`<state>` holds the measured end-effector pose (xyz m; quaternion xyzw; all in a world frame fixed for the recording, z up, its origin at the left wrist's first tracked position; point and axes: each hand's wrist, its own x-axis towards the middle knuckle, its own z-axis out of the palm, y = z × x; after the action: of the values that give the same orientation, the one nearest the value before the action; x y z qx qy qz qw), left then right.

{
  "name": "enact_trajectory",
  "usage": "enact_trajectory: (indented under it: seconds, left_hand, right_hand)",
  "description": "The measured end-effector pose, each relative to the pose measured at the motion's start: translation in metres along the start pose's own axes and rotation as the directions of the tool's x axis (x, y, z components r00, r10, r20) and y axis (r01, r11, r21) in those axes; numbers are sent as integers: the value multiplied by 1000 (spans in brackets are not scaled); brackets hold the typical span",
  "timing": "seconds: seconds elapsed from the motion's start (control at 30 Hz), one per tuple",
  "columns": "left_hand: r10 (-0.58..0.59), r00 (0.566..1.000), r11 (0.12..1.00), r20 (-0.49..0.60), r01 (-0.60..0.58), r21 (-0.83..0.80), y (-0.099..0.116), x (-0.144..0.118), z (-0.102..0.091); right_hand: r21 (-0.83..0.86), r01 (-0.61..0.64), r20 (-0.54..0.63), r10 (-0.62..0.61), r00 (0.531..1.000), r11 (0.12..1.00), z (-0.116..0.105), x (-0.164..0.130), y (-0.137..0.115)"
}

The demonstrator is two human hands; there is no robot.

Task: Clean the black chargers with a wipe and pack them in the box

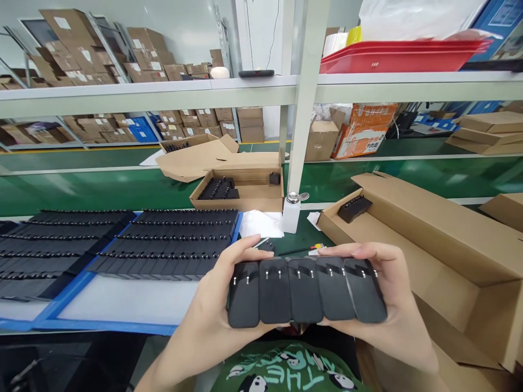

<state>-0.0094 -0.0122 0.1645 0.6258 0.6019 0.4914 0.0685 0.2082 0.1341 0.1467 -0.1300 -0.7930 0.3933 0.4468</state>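
Note:
Between my two hands I grip a row of several black power adapters [307, 296], side by side, with small metal pins facing up. My left hand [229, 294] is closed around the left end of the row. At the right end, my right hand [390, 294] presses from the outside, thumb below and fingers along the back edge. To the left, a blue-rimmed tray [122, 325] bears many more adapters [175, 239] in tight rows. On my right an open cardboard box [420, 256] has a few adapters [354, 208] in its far left corner.
A white pump bottle [291, 213] stands by the shelf post [308, 87]. Behind it, another open box [261, 190] contains some adapters. White paper [261, 224] and a thin dark tool [298, 250] lie beyond my hands. Red trays [400, 57] rest on the upper shelf.

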Motion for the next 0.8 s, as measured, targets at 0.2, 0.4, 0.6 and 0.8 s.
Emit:
enact_trajectory:
  seconds: [0.2, 0.4, 0.6, 0.8]
  left_hand:
    - [24, 1000, 997, 6, -23, -70, -9, 0, 0]
    - [174, 981, 979, -83, -181, -92, -32, -6, 6]
    - [370, 920, 925, -131, -377, -40, -49, 2, 11]
    - [384, 918, 922, -99, -387, -16, -46, 7, 12]
  right_hand:
    - [-58, 3, -30, -5, 1000, 998, 4, -2, -8]
    - [23, 153, 18, -153, 988, 988, 3, -2, 6]
    - [169, 342, -1, -347, 938, 924, 6, 8, 36]
    - [165, 399, -31, -400, 916, 902, 7, 11, 49]
